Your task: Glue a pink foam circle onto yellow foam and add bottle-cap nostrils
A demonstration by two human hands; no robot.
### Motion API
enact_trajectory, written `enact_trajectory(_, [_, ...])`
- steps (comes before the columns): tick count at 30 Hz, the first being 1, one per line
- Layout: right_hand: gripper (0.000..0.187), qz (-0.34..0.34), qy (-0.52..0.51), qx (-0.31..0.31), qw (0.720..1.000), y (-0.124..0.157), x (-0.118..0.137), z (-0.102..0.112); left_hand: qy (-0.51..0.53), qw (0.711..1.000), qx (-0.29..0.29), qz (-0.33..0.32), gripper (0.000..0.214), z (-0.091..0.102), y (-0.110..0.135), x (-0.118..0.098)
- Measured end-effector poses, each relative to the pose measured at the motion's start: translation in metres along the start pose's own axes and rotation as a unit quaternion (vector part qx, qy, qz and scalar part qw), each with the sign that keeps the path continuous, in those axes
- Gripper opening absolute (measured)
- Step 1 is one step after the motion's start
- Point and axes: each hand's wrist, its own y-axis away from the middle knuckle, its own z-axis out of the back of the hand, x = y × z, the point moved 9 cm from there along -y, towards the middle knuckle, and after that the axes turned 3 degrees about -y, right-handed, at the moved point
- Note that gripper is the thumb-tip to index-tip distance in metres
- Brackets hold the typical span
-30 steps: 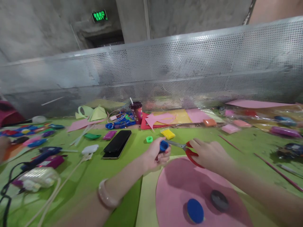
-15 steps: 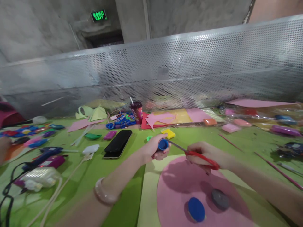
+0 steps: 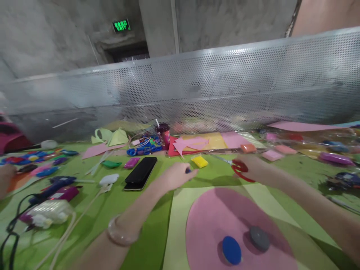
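My left hand [image 3: 176, 175] is closed around a small blue object [image 3: 188, 170], only a sliver of which shows between the fingers. My right hand [image 3: 253, 167] grips the red-handled scissors [image 3: 238, 167], with the blades pointing left toward a yellow clay block [image 3: 199, 161]. Both hands hover above the green table, beyond a large pink foam oval [image 3: 225, 221]. On that oval lie a blue disc [image 3: 231, 250] and a grey disc [image 3: 259, 238].
A black phone [image 3: 141, 172] lies left of my left hand. A glue gun [image 3: 53, 186], cords and coloured clay pieces crowd the left side. Paper sheets [image 3: 208, 140], a dark cup [image 3: 164, 135] and clay packs line the back by a perforated metal barrier [image 3: 197, 90].
My right hand has drawn the scissors away from the blue object, moving up and to the right. My left hand has closed over the blue object and shifted slightly left.
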Motion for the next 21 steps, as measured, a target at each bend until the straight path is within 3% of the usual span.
enact_trajectory(3, [0.02, 0.02, 0.04, 0.043, 0.998, 0.002, 0.007, -0.015, -0.122, 0.992, 0.006, -0.01, 0.044, -0.016, 0.002, -0.007])
enact_trajectory(5, [0.027, 0.027, 0.044, 0.042, 0.998, 0.006, 0.017, -0.014, -0.109, 0.994, -0.01, -0.018, 0.047, -0.016, 0.002, -0.011])
enact_trajectory(8, [0.028, 0.049, 0.064, 0.017, 0.997, 0.014, 0.036, -0.004, 0.061, 0.997, -0.024, -0.038, 0.048, -0.009, 0.001, -0.016])
enact_trajectory(11, [0.022, 0.08, 0.085, -0.009, 0.993, 0.019, 0.05, 0.003, 0.245, 0.968, 0.031, -0.049, 0.042, -0.012, 0.001, -0.023])
enact_trajectory(13, [0.02, 0.121, 0.1, -0.035, 0.987, 0.022, 0.059, 0.007, 0.307, 0.95, 0.047, -0.028, 0.036, -0.015, 0.001, -0.024])
enact_trajectory(16, [0.015, 0.187, 0.116, -0.088, 0.971, 0.024, 0.068, 0.013, 0.38, 0.925, 0.026, 0.01, 0.025, -0.017, 0.0, -0.02])
enact_trajectory(21, [0.014, 0.188, 0.134, -0.112, 0.967, 0.021, 0.061, 0.016, 0.484, 0.875, 0.024, -0.004, 0.021, -0.015, -0.002, -0.019])
